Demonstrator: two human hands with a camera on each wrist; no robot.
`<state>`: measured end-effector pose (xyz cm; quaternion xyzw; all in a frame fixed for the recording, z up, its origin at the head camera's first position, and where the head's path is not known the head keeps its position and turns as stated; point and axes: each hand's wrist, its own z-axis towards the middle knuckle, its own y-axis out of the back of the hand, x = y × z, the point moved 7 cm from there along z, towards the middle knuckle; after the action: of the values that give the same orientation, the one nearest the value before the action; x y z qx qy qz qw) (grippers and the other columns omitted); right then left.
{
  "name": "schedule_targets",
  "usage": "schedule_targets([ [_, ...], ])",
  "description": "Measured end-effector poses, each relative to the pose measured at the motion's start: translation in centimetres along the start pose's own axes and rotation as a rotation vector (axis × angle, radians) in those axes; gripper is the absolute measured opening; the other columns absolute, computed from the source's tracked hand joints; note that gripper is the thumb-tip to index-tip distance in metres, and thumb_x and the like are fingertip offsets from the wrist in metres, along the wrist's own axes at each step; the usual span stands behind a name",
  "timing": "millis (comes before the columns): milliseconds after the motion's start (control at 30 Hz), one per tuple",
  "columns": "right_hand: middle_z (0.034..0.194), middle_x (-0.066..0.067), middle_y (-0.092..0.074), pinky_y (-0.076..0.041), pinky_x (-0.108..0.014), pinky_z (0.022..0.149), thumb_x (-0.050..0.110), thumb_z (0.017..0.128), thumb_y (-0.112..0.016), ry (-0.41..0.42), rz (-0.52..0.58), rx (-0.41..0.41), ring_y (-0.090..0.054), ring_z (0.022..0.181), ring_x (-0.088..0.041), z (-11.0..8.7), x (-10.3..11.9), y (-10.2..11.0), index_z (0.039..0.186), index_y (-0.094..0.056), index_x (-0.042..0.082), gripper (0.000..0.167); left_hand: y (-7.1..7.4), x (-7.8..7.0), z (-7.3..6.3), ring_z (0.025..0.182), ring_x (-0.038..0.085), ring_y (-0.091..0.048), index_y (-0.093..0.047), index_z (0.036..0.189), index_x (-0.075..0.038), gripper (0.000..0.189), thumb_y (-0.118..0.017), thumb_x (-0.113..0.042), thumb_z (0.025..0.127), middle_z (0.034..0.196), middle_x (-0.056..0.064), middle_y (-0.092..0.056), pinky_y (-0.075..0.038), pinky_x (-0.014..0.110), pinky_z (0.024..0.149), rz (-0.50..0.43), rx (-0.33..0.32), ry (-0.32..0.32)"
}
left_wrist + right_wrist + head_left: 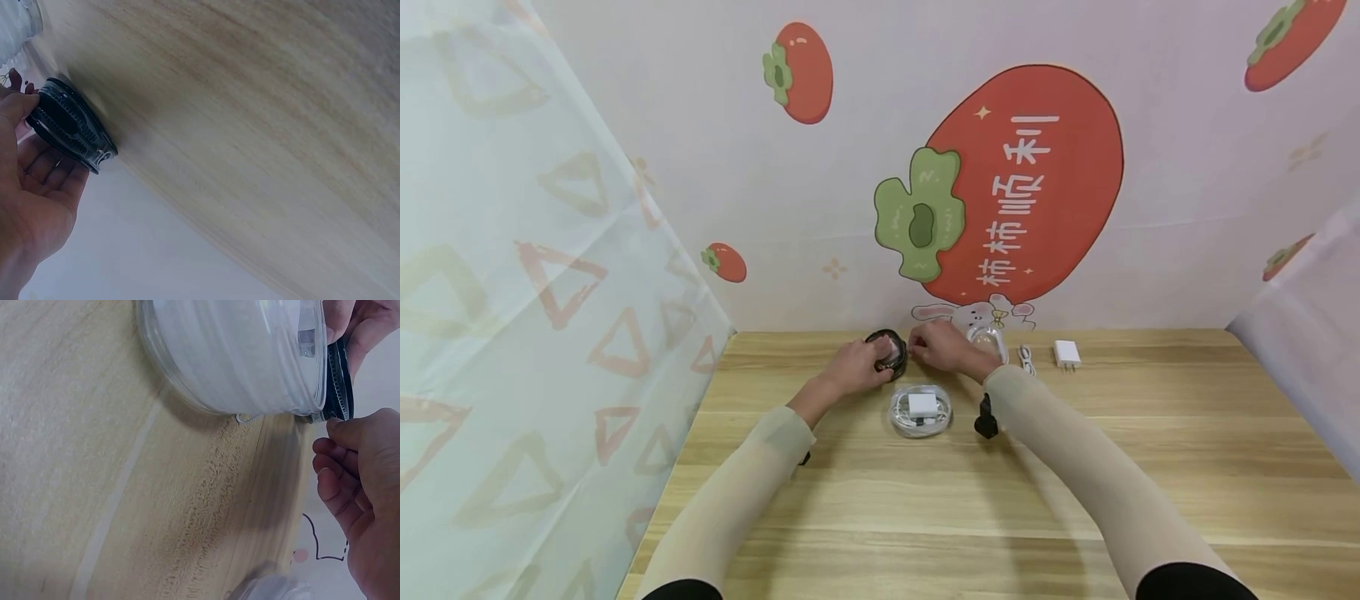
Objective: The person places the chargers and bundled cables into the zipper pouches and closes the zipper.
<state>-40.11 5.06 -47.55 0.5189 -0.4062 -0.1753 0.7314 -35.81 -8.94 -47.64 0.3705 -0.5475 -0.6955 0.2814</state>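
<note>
A round black coil [900, 362], seemingly a bundled cable, stands at the table's back. My left hand [856, 367] grips it by the edge; in the left wrist view the thumb lies on the coil's black side [65, 122] with the fingers behind. My right hand [942, 346] is at the coil's right edge, fingers curled. In the right wrist view its thumb meets the black rim [340, 394]; whether a fingertip pinches anything is hidden. In front, a clear-wrapped white cable coil [900, 423] lies with a white charger [922, 406] on it.
Beside my right wrist is another clear-and-white coil [994, 335], partly covered by the arm. Further right are a small white cable [1026, 358] and a white plug charger [1066, 354]. A printed backdrop [850, 192] rises behind the wooden table [895, 517].
</note>
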Motion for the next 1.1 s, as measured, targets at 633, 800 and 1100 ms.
schedule_targets([
  [633, 0.082, -0.003, -0.071, -0.057, -0.037, 0.077, 0.004, 0.095, -0.072, 0.008, 0.008, 0.026, -0.063, 0.078, -0.017, 0.7, -0.3, -0.2, 0.092, -0.078, 0.003, 0.007, -0.4, 1.0, -0.3, 0.115, 0.042, -0.071, -0.056, 0.152, -0.003, 0.061, -0.075, -0.023, 0.098, 0.150, 0.013, -0.061, -0.057, 0.050, 0.101, 0.010, 0.115, -0.050],
  [800, 0.080, -0.001, -0.070, -0.055, -0.034, 0.075, 0.003, 0.094, -0.074, 0.012, 0.031, 0.066, -0.061, 0.076, -0.015, 0.7, -0.3, -0.3, 0.091, -0.079, 0.003, 0.006, -0.3, 0.6, -0.3, 0.119, 0.044, -0.069, -0.053, 0.153, -0.001, 0.063, -0.074, -0.024, 0.099, 0.154, 0.017, -0.057, -0.055, 0.051, 0.104, -0.010, 0.135, -0.028],
  [1100, 0.079, -0.001, -0.070, -0.052, -0.030, 0.073, 0.005, 0.096, -0.073, -0.027, 0.035, 0.087, -0.059, 0.073, -0.014, 0.3, -0.1, 0.1, 0.094, -0.079, 0.003, 0.007, 0.0, -0.1, 0.1, 0.095, 0.038, -0.075, -0.071, 0.119, -0.009, 0.043, -0.076, -0.046, 0.097, 0.105, 0.016, -0.077, -0.059, 0.050, 0.085, 0.019, 0.031, 0.108],
])
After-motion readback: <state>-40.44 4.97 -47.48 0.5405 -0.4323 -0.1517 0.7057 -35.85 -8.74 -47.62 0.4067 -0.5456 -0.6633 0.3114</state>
